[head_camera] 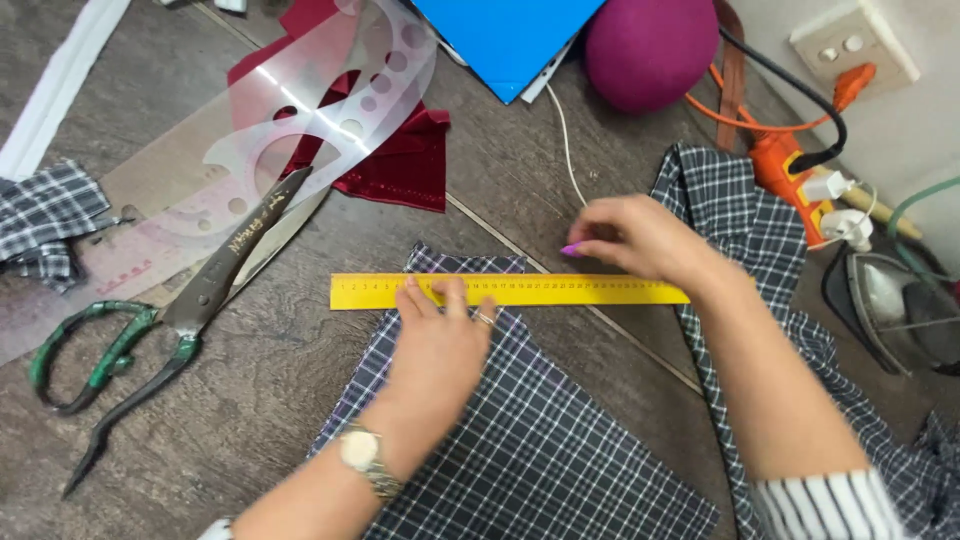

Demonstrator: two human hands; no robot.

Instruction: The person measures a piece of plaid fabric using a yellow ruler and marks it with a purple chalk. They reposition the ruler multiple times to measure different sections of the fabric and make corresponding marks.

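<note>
A yellow ruler lies across the top edge of a dark checked cloth on a wooden surface. The left hand presses flat on the ruler, fingers slightly spread. The right hand, just above the ruler, has its fingers pinched together on something too small to identify. No drawn line shows on the cloth, so marking looks barely begun. Large scissors lie left of the ruler; more checked fabric crowds its right end.
</note>
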